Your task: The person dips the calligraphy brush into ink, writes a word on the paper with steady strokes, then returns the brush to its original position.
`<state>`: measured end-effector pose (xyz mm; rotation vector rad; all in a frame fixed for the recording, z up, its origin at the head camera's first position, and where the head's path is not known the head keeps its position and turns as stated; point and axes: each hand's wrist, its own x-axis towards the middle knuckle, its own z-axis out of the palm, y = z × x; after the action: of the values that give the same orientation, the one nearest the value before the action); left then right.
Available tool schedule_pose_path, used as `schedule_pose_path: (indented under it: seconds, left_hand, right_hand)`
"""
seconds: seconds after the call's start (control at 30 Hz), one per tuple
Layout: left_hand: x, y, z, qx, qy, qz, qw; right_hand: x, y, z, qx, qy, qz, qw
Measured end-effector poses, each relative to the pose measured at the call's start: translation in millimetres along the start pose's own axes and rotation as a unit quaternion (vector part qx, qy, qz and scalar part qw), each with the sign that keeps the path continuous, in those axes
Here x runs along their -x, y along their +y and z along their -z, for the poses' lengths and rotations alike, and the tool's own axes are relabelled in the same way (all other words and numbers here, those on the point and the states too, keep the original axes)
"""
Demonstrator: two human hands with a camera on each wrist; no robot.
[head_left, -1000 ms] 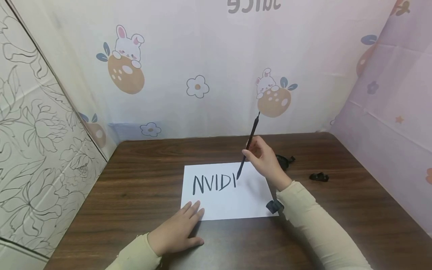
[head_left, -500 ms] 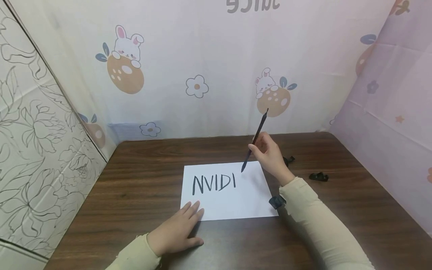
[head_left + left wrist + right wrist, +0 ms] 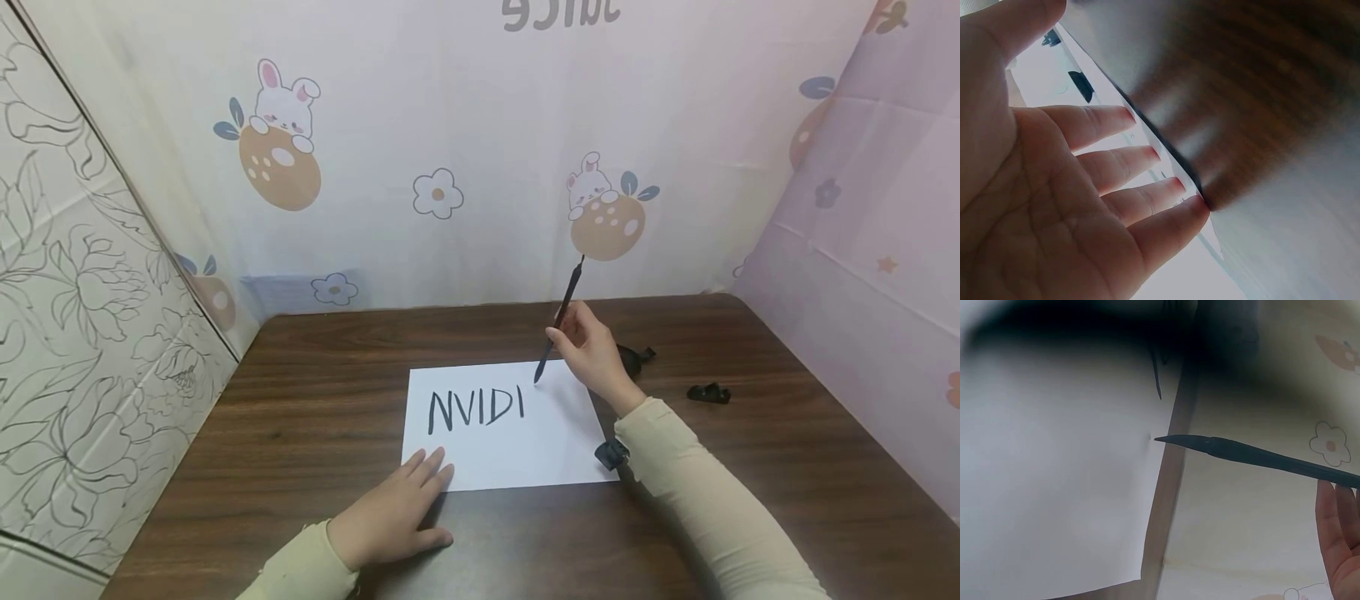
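Observation:
My right hand (image 3: 596, 350) pinches a dark calligraphy brush (image 3: 571, 290) between thumb and fingers, its tip pointing down at the white paper (image 3: 517, 458). In the right wrist view the brush's (image 3: 1254, 454) pointed tip is at or just above the sheet; I cannot tell if it touches. Black letters (image 3: 476, 408) reading "NVIDI" run across the sheet's upper left, left of the tip. My left hand (image 3: 401, 512) lies with straight, slightly spread fingers on the paper's lower left corner. The left wrist view shows its palm (image 3: 1041, 206) and fingertips at the sheet's edge.
The brown wooden table (image 3: 322, 392) carries a small black object (image 3: 708, 393) at right. Another dark object (image 3: 636, 359) is partly hidden behind my right hand. A black piece (image 3: 611, 454) sits at my right cuff. Patterned cloth (image 3: 480, 250) hangs behind the table.
The brush tip has left the last letter's top and moved up and right. My right hand went right, then slightly back left. The left hand stays put; no new stroke shows.

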<state>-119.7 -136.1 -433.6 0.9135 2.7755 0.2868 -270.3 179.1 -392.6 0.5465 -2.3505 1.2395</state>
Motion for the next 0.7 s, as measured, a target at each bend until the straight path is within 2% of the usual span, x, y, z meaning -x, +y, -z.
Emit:
schedule_pose_path:
  seconds: [0.27,0.7]
  left_hand:
    - [-0.3,-0.9,-1.4,-0.004,0.005,-0.003,1.0]
    - [0.4,-0.3,-0.1,0.002,0.003,-0.001,1.0]
  right_hand:
    - [1.8,-0.3,-2.3,0.013,-0.013,-0.006,1.0]
    - [7.1,-3.2,-4.2,0.005,-0.038,-0.021,0.999]
